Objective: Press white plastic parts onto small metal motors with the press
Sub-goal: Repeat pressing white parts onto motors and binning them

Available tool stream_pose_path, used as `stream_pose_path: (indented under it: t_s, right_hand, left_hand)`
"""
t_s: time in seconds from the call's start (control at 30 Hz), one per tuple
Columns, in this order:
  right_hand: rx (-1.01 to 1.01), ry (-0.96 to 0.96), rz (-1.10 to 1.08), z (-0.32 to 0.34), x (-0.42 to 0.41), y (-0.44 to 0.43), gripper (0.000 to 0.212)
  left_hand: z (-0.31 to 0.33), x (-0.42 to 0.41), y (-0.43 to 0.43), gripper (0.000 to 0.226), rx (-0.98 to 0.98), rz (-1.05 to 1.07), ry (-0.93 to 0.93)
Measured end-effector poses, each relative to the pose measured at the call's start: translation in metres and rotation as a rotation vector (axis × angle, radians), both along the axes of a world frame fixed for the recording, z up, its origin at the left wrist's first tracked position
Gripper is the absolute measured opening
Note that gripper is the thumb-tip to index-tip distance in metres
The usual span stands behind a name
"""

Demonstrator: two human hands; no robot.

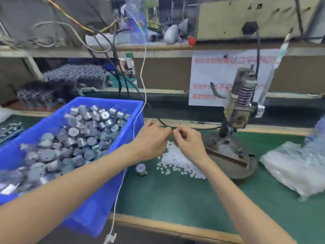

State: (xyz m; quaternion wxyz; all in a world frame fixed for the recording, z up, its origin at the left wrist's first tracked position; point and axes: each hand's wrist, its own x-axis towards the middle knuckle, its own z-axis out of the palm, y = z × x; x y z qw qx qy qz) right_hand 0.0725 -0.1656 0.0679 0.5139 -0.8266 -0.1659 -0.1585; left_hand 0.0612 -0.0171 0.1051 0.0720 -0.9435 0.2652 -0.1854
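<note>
My left hand (151, 140) and my right hand (188, 140) meet fingertip to fingertip above a heap of small white plastic parts (177, 161) on the green mat. Both have curled fingers pinching something tiny between them; blur hides what it is. One small metal motor (141, 169) stands on the mat below my left wrist. A blue bin (98, 199) at the left is full of metal motors (73, 138). The hand press (241, 110) stands to the right on its round base (233, 166).
A clear plastic bag (295, 166) lies at the right. A white cable (140, 88) hangs down past the bin's right side, and a black cable (123, 78) runs behind my hands. Racks of metal parts (75, 74) sit behind the bin.
</note>
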Motion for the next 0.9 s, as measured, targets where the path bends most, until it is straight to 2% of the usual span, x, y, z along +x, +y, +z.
stream_pose_path:
  t_s: [0.27,0.37,0.5,0.6,0.7,0.8,0.87,0.9]
  right_hand:
    - [-0.129,-0.067,0.259,0.043,0.031,0.095,0.012]
    - [-0.175,-0.098,0.336,0.055,0.042,0.126,0.009]
    - [-0.265,-0.08,0.377,0.061,0.065,0.165,0.014]
    - [-0.455,-0.001,0.391,0.054,0.081,0.193,0.018]
    - [-0.635,0.077,0.38,0.049,0.099,0.212,0.025]
    - [-0.685,0.113,0.365,0.045,0.116,0.225,0.037]
    - [-0.699,0.132,0.365,0.041,0.123,0.231,0.031]
    - [-0.721,0.136,0.366,0.039,0.126,0.234,0.021]
  left_hand:
    - [0.023,0.012,0.111,0.016,-0.263,0.249,-0.05]
    - [0.019,0.022,0.143,0.023,-0.169,0.425,-0.019]
    - [0.012,0.037,0.181,0.039,-0.084,0.653,0.131]
    - [0.004,0.052,0.198,0.049,-0.05,0.708,0.176]
    - [-0.003,0.068,0.203,0.055,-0.124,0.708,0.161]
    - [-0.007,0.087,0.199,0.058,-0.106,0.677,0.163]
    - [-0.01,0.097,0.195,0.052,-0.096,0.696,0.155]
    - [-0.013,0.102,0.194,0.047,-0.102,0.71,0.142]
